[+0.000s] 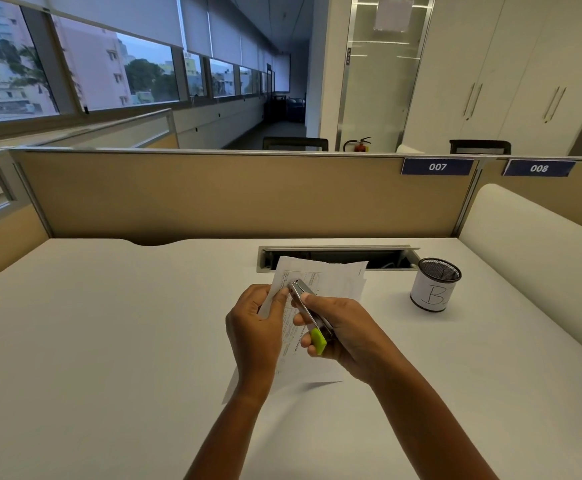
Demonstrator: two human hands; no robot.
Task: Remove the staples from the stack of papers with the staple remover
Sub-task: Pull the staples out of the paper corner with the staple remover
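Observation:
A stack of white printed papers [331,282] is held slightly above the white desk [109,341] in the middle of the view. My left hand [254,327] grips the stack's left edge, with its thumb pressed near the upper left corner. My right hand [341,334] holds a metal staple remover [305,304] with a lime-green rear end. Its silver tip rests on the paper's upper left corner, right beside my left thumb. Any staple there is too small to make out.
A black mesh pen cup [435,284] wrapped in white paper marked "B" stands to the right. An open cable tray slot [338,256] runs behind the papers. Beige partitions [213,192] close off the desk's back and left. A white divider [532,244] rises on the right.

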